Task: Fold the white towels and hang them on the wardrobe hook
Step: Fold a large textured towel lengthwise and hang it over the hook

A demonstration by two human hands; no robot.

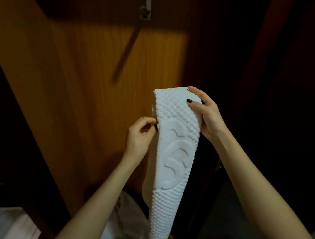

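A white towel (174,158) with a quilted, embossed pattern hangs folded into a long narrow strip in front of the wooden wardrobe door (92,73). My right hand (205,115) grips its upper right corner, thumb across the front. My left hand (140,136) pinches the towel's left edge a little lower. A small metal hook (146,8) is fixed high on the door, well above and to the left of the towel, with nothing on it.
More white cloth (127,220) lies low in view behind my forearms, and another pale patch (6,222) sits at the bottom left. Dark wardrobe panels (286,72) fill the right side. A hinge (219,165) shows near my right forearm.
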